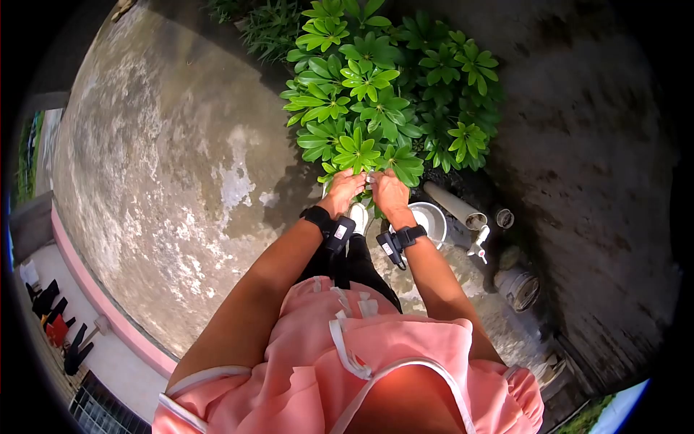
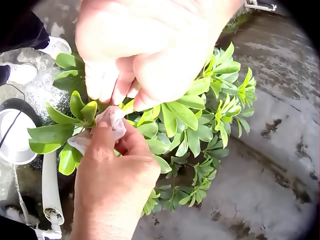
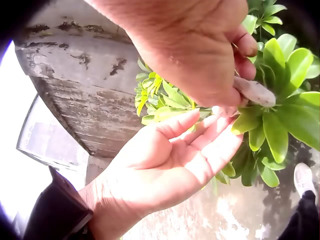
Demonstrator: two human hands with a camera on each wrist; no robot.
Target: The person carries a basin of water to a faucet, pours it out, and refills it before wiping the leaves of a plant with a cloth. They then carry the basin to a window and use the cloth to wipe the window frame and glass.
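Note:
A leafy green shrub with glossy leaflets fanning out from their stalks stands in front of me. My right hand pinches a crumpled whitish cloth among the leaves, thumb and fingers bunched on it. In the right wrist view an end of the cloth sticks out past the fingers over a leaf cluster. My left hand lies palm up beneath, its fingers extended, fingertips right at the leaves beside the cloth. From the head both hands meet at the shrub's near edge, the left hand beside the right.
A white bucket stands at the right near a pale pipe and a white tap. Another container is farther right, by a dark stained wall. Weathered concrete ground spreads left. My white shoe shows below the hands.

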